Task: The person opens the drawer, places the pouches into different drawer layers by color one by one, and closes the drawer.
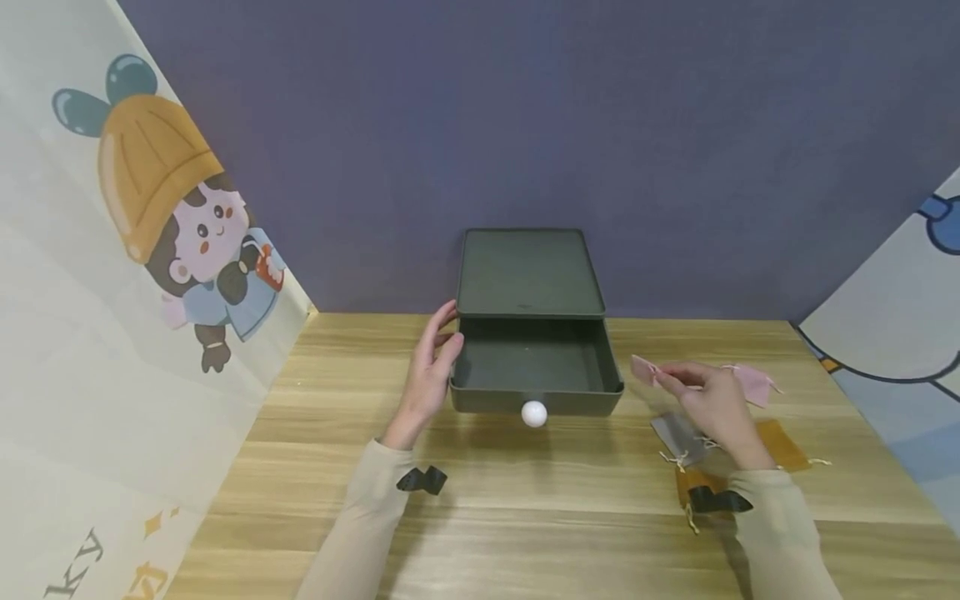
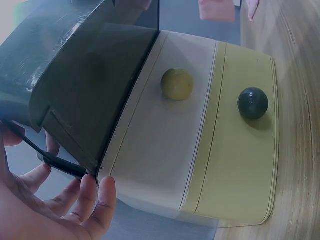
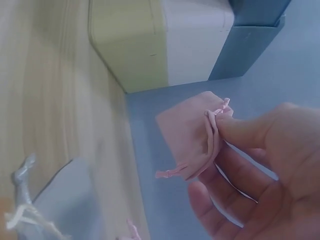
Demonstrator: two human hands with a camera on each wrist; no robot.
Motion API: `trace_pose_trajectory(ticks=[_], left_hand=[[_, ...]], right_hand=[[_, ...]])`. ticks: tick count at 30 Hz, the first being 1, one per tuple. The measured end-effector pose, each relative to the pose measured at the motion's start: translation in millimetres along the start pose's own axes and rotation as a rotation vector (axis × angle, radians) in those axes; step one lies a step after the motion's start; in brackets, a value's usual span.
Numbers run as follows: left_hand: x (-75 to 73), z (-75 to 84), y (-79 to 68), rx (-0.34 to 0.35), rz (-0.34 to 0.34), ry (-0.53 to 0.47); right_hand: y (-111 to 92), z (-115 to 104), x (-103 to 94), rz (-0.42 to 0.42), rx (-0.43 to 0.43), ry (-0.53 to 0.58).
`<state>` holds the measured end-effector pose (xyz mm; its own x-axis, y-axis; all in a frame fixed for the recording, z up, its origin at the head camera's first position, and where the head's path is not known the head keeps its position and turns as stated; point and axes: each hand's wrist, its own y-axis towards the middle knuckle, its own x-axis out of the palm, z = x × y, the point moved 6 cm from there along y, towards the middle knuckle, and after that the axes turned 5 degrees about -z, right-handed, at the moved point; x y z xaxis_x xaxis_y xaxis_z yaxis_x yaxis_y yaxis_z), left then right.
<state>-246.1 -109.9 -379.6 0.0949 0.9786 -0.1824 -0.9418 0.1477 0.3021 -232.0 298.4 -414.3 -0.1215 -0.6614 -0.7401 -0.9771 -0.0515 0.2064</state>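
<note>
A drawer box stands against the back wall, its dark green top drawer point(image 1: 536, 402) pulled out. In the left wrist view, a white drawer point(image 2: 150, 145) and a yellow-green drawer point(image 2: 240, 165) lie below it. My left hand point(image 1: 429, 375) rests against the left side of the top drawer, thumb near its rim and fingers extended along the side. My right hand point(image 1: 708, 404) pinches a pink drawstring pouch point(image 3: 185, 132) by its gathered mouth, to the right of the drawer. The pouch hangs in the air, apart from the box.
On the wooden table near my right hand lie another pink pouch point(image 1: 753, 385), a grey pouch point(image 1: 678, 437) and two orange pouches, one further right point(image 1: 782, 446) and one partly under my wrist point(image 1: 693, 482). A dark blue wall point(image 1: 525, 108) stands behind the box.
</note>
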Motion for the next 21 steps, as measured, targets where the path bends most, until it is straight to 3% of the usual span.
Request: trace_pose_trajectory(ticks=[21], left_hand=[[1.1, -1.1, -0.2, 0.014, 0.011, -0.001]], right_hand=[[-10, -25, -16.8, 0.0, 0.051, 0.118]])
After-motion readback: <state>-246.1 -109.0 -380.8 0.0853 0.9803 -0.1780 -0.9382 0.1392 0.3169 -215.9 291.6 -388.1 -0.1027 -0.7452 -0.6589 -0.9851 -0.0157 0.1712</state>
